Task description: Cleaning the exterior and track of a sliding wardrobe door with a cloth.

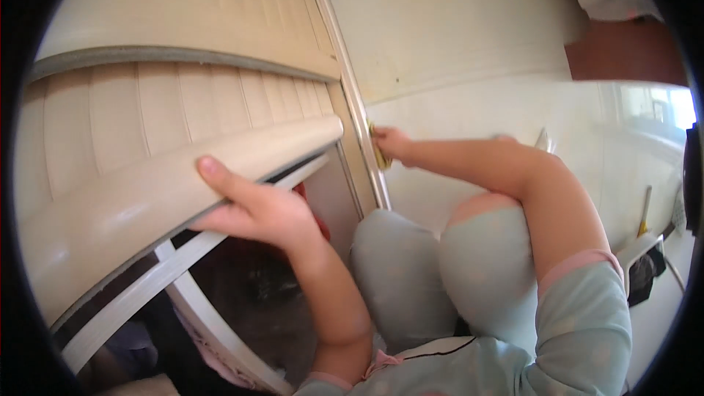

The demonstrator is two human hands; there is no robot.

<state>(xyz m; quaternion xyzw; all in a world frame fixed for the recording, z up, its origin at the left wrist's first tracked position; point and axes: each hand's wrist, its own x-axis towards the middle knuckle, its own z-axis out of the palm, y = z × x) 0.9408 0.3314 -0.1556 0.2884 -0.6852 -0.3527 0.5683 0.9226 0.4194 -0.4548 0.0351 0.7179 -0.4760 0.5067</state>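
Note:
My left hand [258,206] grips the lower edge of a cream panel [165,170] with a rounded front. The thumb lies on its outer face and the other fingers curl under the edge. Below it is a dark open space, crossed by a white frame bar [140,289]. My right hand [391,143] holds a yellow cloth or sponge [381,158], partly hidden by the fingers. It presses against a narrow shiny strip [352,88] running along the side of the cream furniture.
Fabric items [129,346] and a red thing [320,225] lie inside the dark space. A larger cream panel [192,5] rises above. My bent knees [401,269] are close to the furniture. A white framed object [641,261] stands at the far right.

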